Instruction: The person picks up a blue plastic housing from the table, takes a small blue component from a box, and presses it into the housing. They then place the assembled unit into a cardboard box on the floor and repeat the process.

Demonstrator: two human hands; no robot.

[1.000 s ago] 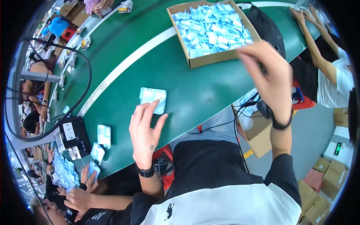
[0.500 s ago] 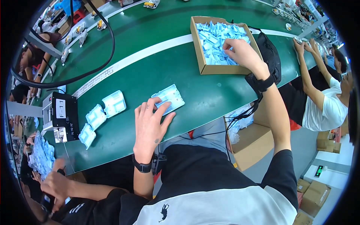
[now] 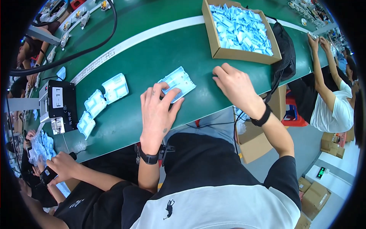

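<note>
My left hand (image 3: 157, 110) holds a light-blue plastic shell (image 3: 179, 82) against the green bench, thumb and fingers at its near left edge. The shell is a ribbed, hollow half-casing with its inside facing up. My right hand (image 3: 238, 87) is over the bench to the right of the shell, apart from it. Its fingertips are pinched together, and whatever they hold is hidden. Beyond this hand stands a cardboard box (image 3: 248, 55) full of small light-blue plastic pieces (image 3: 242, 28). Left of my left hand lie several more light-blue shells (image 3: 115, 88) in a row.
A black device (image 3: 63, 103) sits at the bench's left end, near a hanging black cable (image 3: 76, 57). A black bag (image 3: 286, 53) lies beside the box. Co-workers sit on both sides; one's hand (image 3: 63, 166) is at the lower left. An open carton (image 3: 259, 141) stands below the bench.
My right hand has come out of the box of small pieces, moving toward me and the shell. My left hand stays on the shell. The whole view has shifted slightly.
</note>
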